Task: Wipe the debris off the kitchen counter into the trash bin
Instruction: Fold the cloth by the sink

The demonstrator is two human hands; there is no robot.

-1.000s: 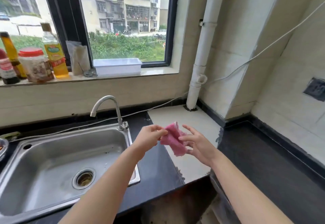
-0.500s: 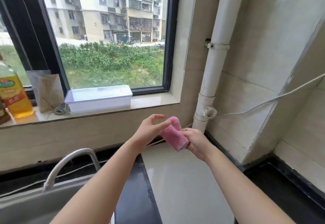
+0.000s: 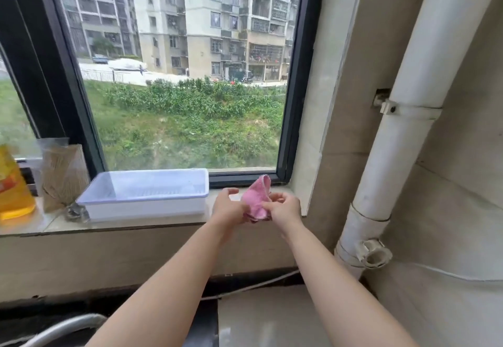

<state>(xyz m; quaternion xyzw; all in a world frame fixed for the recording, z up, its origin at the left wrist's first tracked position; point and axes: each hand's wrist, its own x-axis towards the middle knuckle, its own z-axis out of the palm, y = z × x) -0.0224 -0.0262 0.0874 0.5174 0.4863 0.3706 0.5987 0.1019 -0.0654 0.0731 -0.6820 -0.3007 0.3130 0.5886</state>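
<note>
Holding a pink cloth (image 3: 255,199) raised before the window sill (image 3: 152,224), the left hand (image 3: 228,208) cups its lower fold, fingers loosely apart; the right hand (image 3: 284,206) has fingers pinched on its edge. Judged light, soft, limp: bunch it mid-fold. Beyond stands a white tray (image 3: 147,193).

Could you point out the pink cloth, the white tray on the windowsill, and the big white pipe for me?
Cloth (image 3: 255,200): head view, middle of the pink fabric between the hands.
Tray (image 3: 147,205): head view, its front wall.
Pipe (image 3: 392,161): head view, straight section below the wall clamp.
</note>
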